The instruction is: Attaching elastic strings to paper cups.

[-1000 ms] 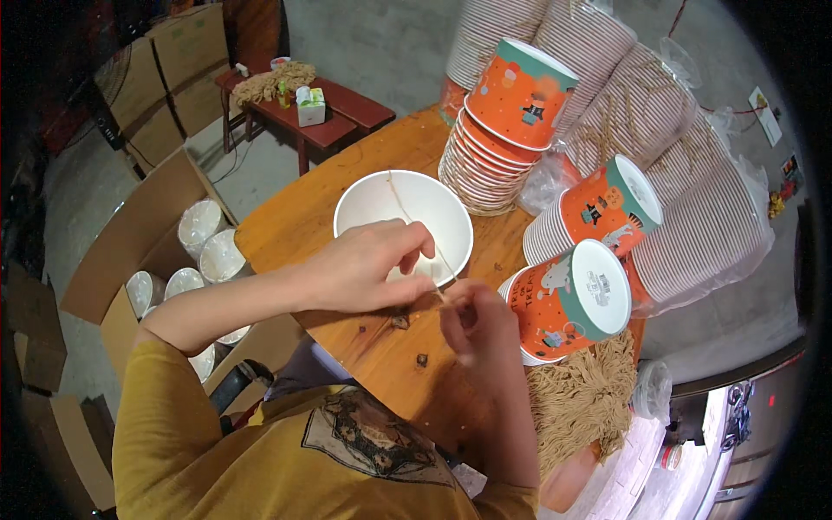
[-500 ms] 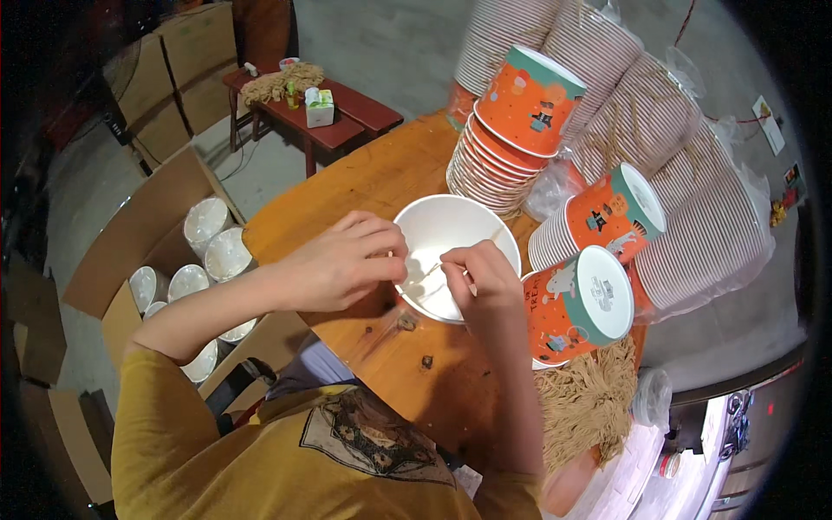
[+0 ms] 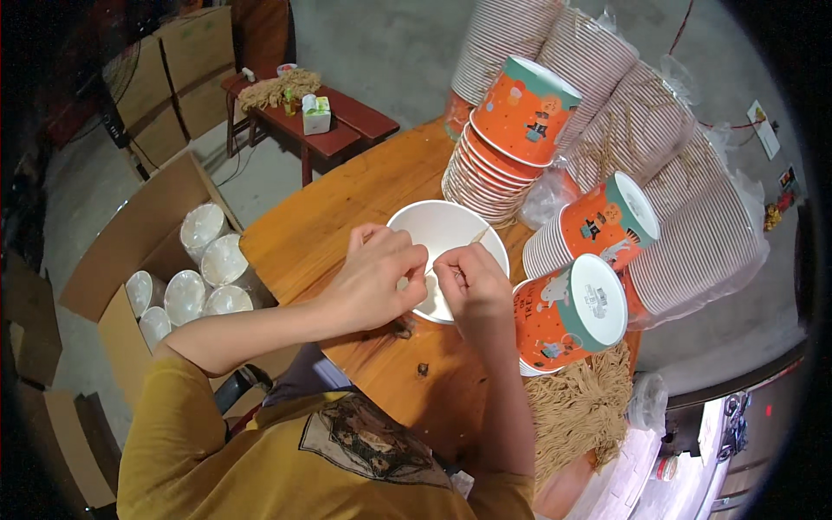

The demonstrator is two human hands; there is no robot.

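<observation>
A white paper bucket (image 3: 433, 217) stands mouth up on the wooden table in front of me, both hands over its near side. My right hand (image 3: 475, 282) is closed in a pinch on a thin tan cord (image 3: 481, 235), whose end sticks up above the fingers near the far right rim. My left hand (image 3: 381, 270) is curled closed at the left rim, its fingertips close to the right hand's. What it pinches is hidden. To the right lie two nested stacks of orange and green printed buckets (image 3: 555, 316), bases facing right.
A taller bucket stack (image 3: 529, 117) stands behind. Bagged stacks of buckets (image 3: 693, 247) fill the table's right side. A bundle of tan cords (image 3: 581, 407) lies near right. At left, an open cardboard box (image 3: 130, 225) holds wrapped stacks. A red bench (image 3: 338, 130) stands beyond.
My left hand has moved right, over the bucket's mouth, and its fingers have closed toward my right hand. The right hand has shifted slightly left. The whole view has shifted a little.
</observation>
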